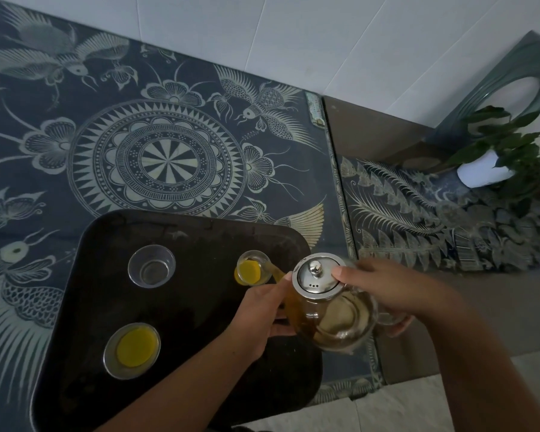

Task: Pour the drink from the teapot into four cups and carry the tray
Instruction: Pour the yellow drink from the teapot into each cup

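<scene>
A glass teapot [337,316] with a steel lid [317,277] is tilted over the right edge of a dark tray [200,235]. Its spout runs yellow drink into the far right glass cup [252,268], which is partly filled. My right hand [393,294] grips the teapot's handle, thumb pressed on the lid. My left hand [262,313] steadies the pot's body from the left side. The near left cup [132,350] holds yellow drink. The far left cup [152,265] is empty. A fourth cup is not visible; my left arm covers the near right of the tray.
The tray lies on a table under a dark blue patterned cloth [156,157]. To the right, a lower surface carries a white pot with a green plant [493,163] and a curved green ornament [512,85]. Pale floor tiles [402,406] show at the bottom right.
</scene>
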Demonstrator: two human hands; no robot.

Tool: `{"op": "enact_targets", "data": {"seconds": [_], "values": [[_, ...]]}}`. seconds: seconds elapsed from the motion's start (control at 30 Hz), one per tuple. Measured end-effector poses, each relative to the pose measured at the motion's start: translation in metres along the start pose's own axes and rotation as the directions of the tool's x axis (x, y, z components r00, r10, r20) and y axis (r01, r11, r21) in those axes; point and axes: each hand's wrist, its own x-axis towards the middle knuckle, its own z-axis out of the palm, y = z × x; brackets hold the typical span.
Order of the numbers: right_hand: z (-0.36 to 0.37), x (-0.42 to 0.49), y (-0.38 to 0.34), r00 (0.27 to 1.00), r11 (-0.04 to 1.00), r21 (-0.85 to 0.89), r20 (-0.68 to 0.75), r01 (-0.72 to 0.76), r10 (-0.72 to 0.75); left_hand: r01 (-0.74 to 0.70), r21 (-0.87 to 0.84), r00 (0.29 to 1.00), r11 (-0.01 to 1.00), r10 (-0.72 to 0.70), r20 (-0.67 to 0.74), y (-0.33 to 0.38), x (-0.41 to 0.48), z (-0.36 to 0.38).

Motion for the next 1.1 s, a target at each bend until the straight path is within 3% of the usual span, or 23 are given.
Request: {"op": "enact_targets", "data": {"seconds": [0.23, 0.53, 0.9, 1.1], "values": [[-0.001, 0.002, 0.012, 0.996, 0.992, 0.088, 0.024, 0.086, -0.089, -0.058, 0.052, 0.993, 0.997, 0.063, -0.104, 0.007, -0.010, 0.008], [0.002, -0.013, 0.039, 0.952, 0.932, 0.198, -0.019, 0.303, -0.306, -0.160, 0.222, 0.953, 0.962, 0.209, -0.219, 0.016, -0.040, 0.020], [0.022, -0.030, 0.035, 0.842, 0.828, 0.175, -0.008, 0.533, -0.540, -0.292, 0.276, 0.863, 0.916, 0.377, -0.336, 0.008, -0.099, 0.013], [0.040, -0.046, 0.015, 0.823, 0.809, 0.175, -0.014, 0.562, -0.568, -0.333, 0.310, 0.843, 0.891, 0.429, -0.326, 0.015, -0.120, -0.010]]}}
